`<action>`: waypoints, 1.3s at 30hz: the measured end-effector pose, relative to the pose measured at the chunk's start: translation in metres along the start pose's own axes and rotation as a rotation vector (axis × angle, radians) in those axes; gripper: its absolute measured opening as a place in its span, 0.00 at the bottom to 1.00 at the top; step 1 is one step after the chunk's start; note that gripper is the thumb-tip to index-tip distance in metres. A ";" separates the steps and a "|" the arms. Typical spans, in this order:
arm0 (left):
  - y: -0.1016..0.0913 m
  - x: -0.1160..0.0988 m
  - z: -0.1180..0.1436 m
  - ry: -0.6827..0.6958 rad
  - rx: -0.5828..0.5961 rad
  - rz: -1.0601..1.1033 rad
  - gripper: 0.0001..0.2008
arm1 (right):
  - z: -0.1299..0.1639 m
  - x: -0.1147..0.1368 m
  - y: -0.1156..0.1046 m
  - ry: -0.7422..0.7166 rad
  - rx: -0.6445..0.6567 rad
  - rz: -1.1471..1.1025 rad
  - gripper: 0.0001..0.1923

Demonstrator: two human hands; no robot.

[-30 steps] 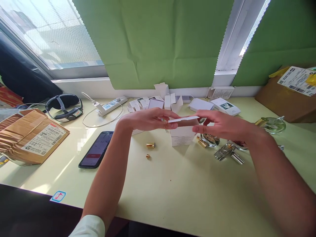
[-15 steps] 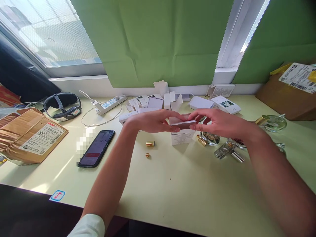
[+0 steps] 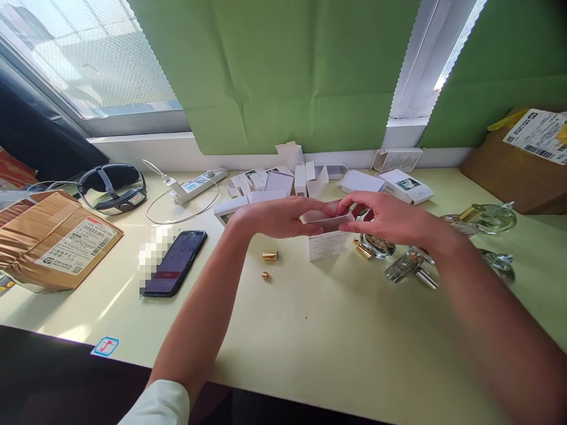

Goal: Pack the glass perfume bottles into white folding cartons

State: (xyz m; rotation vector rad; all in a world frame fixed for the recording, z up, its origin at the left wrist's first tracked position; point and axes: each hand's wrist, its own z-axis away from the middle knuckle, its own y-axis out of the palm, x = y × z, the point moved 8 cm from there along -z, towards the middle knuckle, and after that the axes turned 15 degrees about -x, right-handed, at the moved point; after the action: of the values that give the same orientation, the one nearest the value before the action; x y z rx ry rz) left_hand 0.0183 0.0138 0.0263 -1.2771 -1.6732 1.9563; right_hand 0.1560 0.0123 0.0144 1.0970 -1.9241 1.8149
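One white box [image 3: 326, 248], print illegible; my left fingers [image 3: 315, 205] and right fingers [image 3: 357, 198] pinch its open top. Two gold pieces [image 3: 270, 255] lie left.

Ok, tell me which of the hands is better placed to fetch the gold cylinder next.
Probably the left hand: the gold cylinder lies close by it, left of the white box. The right hand is at the box's other side, farther off.

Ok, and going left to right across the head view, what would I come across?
Brown parcel, black headset, phone, left hand, open white box, right hand, large cardboard box.
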 end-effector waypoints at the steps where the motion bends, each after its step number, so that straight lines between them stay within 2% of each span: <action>1: 0.000 -0.001 0.000 0.002 -0.002 -0.001 0.21 | 0.000 0.000 0.001 0.002 -0.001 0.009 0.17; 8: 0.004 -0.001 0.001 -0.020 0.024 -0.026 0.21 | 0.001 -0.006 0.006 0.079 0.024 -0.008 0.18; 14: 0.009 -0.010 0.001 0.049 0.035 -0.036 0.20 | 0.015 -0.017 0.015 0.265 0.213 -0.073 0.26; 18: 0.012 -0.019 0.002 0.088 0.048 -0.022 0.19 | 0.020 -0.008 0.020 0.237 0.307 -0.225 0.36; 25: 0.013 -0.022 0.000 0.110 0.036 0.000 0.17 | 0.020 -0.004 0.023 0.159 0.354 -0.187 0.29; 30: 0.011 -0.021 0.001 0.104 0.020 0.000 0.16 | 0.020 -0.001 0.025 0.171 0.370 -0.249 0.27; 39: 0.014 -0.025 -0.002 0.087 0.006 0.023 0.13 | 0.017 -0.007 0.028 0.209 0.338 -0.193 0.23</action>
State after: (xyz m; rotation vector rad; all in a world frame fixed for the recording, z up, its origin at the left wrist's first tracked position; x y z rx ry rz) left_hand 0.0390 -0.0061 0.0252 -1.3650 -1.6173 1.8879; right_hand 0.1464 -0.0034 -0.0136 1.0953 -1.3791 2.0962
